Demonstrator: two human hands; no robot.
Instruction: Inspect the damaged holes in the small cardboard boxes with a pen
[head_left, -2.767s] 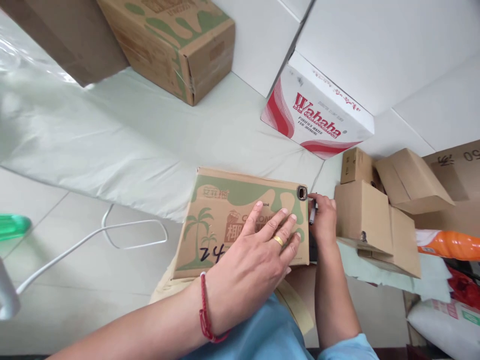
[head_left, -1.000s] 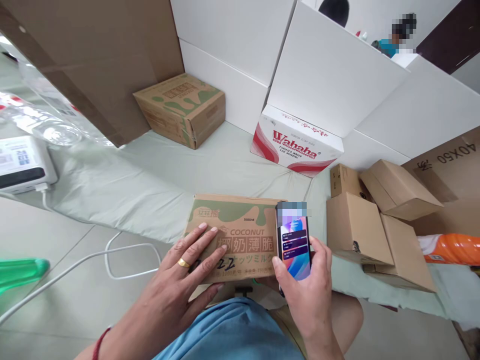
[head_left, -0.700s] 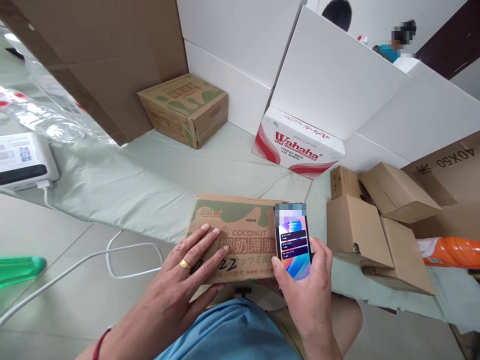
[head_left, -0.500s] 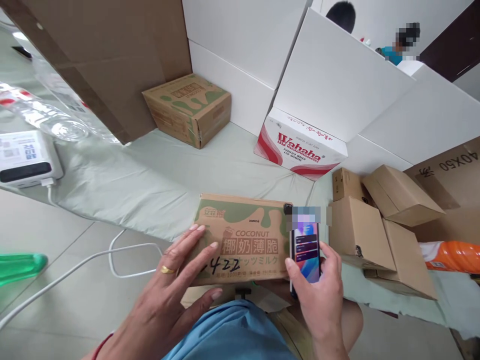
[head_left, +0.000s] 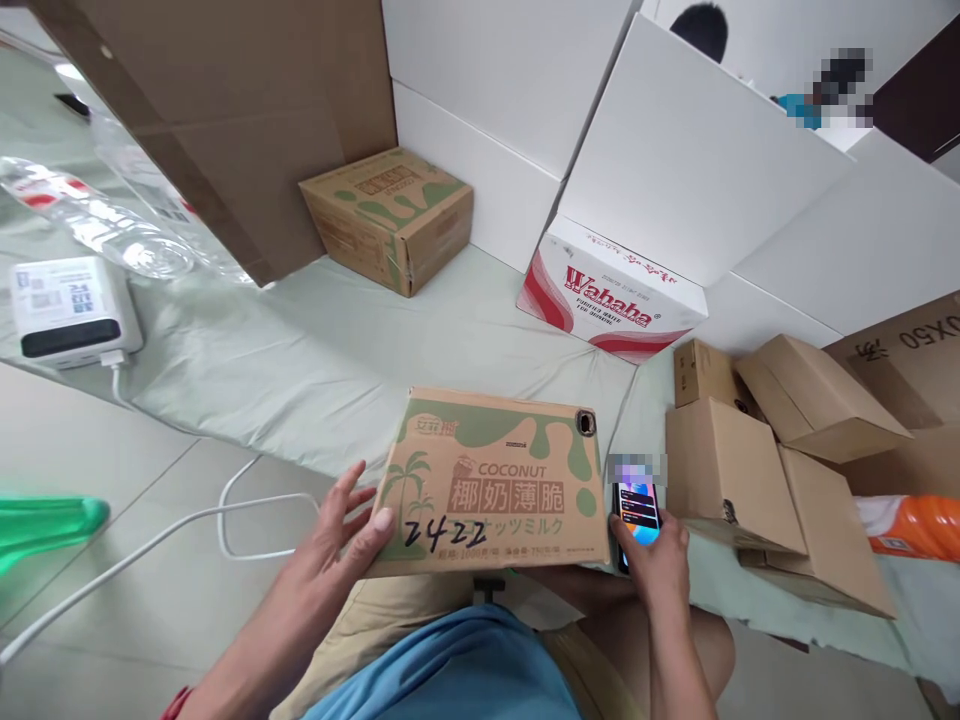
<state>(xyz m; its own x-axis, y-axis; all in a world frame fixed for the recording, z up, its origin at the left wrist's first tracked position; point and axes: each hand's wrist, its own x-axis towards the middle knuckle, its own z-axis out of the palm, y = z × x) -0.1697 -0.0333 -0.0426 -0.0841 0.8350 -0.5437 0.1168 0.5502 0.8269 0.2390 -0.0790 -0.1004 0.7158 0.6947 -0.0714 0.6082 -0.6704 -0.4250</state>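
A brown cardboard box [head_left: 510,490] with green print, the word COCONUT and handwritten 2422 sits in front of me, at the edge of the green-covered surface and over my lap. My left hand [head_left: 334,540] is at its lower left corner, the thumb on the printed face and the fingers along the left side. Beside the box's right end, my right hand [head_left: 656,555] grips a smartphone [head_left: 637,515], its lit screen facing up. A dark-rimmed round hole shows in the box's upper right corner.
Behind stand a similar coconut box [head_left: 397,220] and a white-red Wahaba carton [head_left: 611,295]. Several plain cartons [head_left: 735,475] and an orange bottle [head_left: 919,528] are on the right. At left lie a white device [head_left: 75,310] with a cable and clear plastic bottles [head_left: 150,245].
My left hand has slid off the box's face to its left edge, uncovering the handwriting and palm print. My right hand has moved the smartphone right, away from the box.
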